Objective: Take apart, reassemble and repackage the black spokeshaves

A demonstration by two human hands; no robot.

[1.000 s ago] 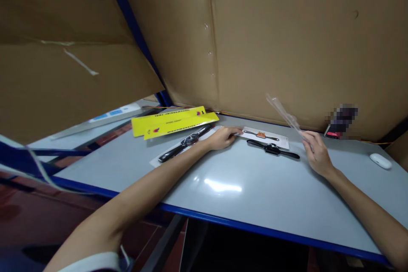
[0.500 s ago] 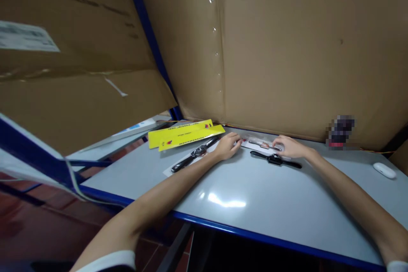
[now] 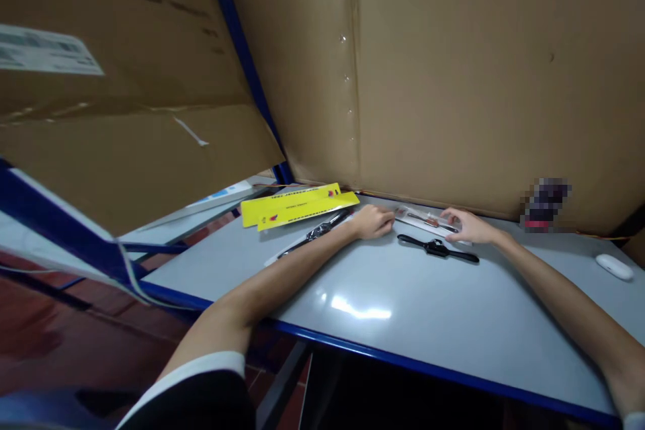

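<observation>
A clear package (image 3: pixel 417 216) with a slim brown-and-metal tool inside lies toward the back of the table. My left hand (image 3: pixel 373 222) is closed at its left end, fingers curled together on the plastic edge. Over the right end is my right hand (image 3: pixel 469 226), its thumb and fingers apart around the package. Just in front of the package lies a black two-handled tool (image 3: pixel 437 248), touched by neither hand. Another black tool in clear wrap (image 3: pixel 318 231) rests left of my left hand, partly hidden by the forearm.
Two overlapping yellow printed cards (image 3: pixel 307 208) lie at the back left. A white oval case (image 3: pixel 614 267) sits at the far right, and a pixelated dark object (image 3: pixel 547 205) stands near the back cardboard wall (image 3: pixel 453 80). The table has a blue front edge (image 3: pixel 353 347).
The package has shifted slightly right, and my left hand has moved right with its fingers more curled. My right hand's thumb and fingers are farther apart. The view has shifted a little.
</observation>
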